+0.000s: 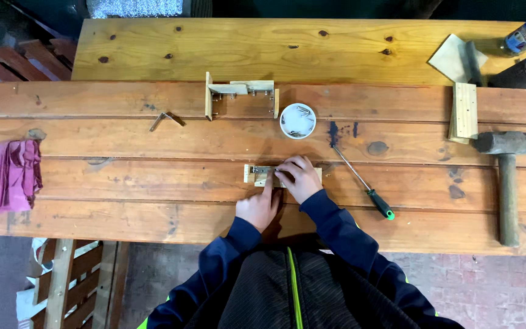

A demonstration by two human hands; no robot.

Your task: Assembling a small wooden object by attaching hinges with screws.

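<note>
A small wooden block [252, 174] with a metal bracket [262, 170] on top lies on the plank workbench [123, 183], just in front of me. My left hand [258, 206] points its index finger onto the block beside the bracket. My right hand [299, 176] covers the block's right part, fingers curled over it and fingertips touching the bracket. Whether a screw sits under the fingers is hidden.
A green-handled screwdriver [363, 183] lies right of my hands. Behind are a white dish of screws [298, 120], a wooden bracket assembly [238, 94] and a loose metal angle [164, 119]. A mallet [506, 176] and wood offcuts [465, 109] lie right, a pink cloth [7, 175] left.
</note>
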